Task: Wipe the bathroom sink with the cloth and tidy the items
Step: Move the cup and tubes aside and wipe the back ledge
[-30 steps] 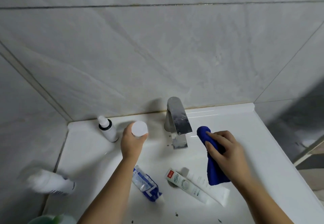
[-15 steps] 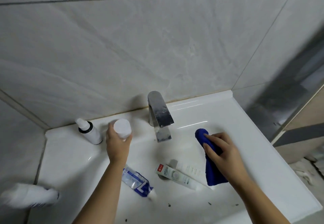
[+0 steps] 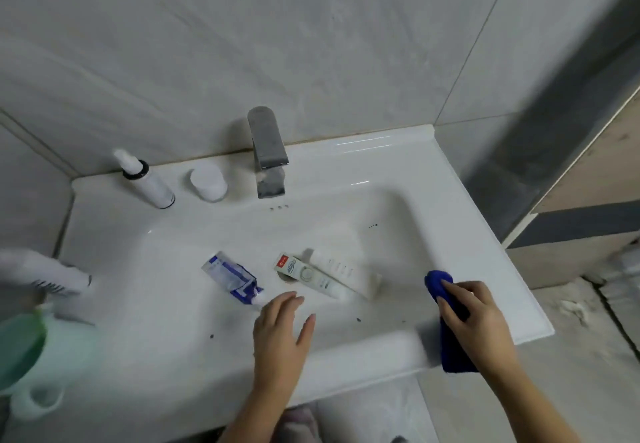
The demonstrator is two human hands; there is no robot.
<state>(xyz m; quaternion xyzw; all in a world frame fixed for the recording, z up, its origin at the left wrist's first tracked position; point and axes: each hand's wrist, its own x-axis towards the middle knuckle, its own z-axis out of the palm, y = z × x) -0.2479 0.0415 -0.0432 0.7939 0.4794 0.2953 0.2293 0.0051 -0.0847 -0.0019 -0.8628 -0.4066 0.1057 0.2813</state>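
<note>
Tidying seems the step in hand: the left hand (image 3: 280, 335) hovers, fingers spread and empty, with the blue tube (image 3: 232, 276) just beyond its fingertips in the sink (image 3: 485, 234). The right hand (image 3: 479, 325) curls its fingers round the cloth (image 3: 435, 281); the next move probably calls for pinching that tube

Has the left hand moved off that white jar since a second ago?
Yes. The left hand drew back from the faucet toward the front rim of the sink, leaving the white jar standing left of the faucet.
</note>
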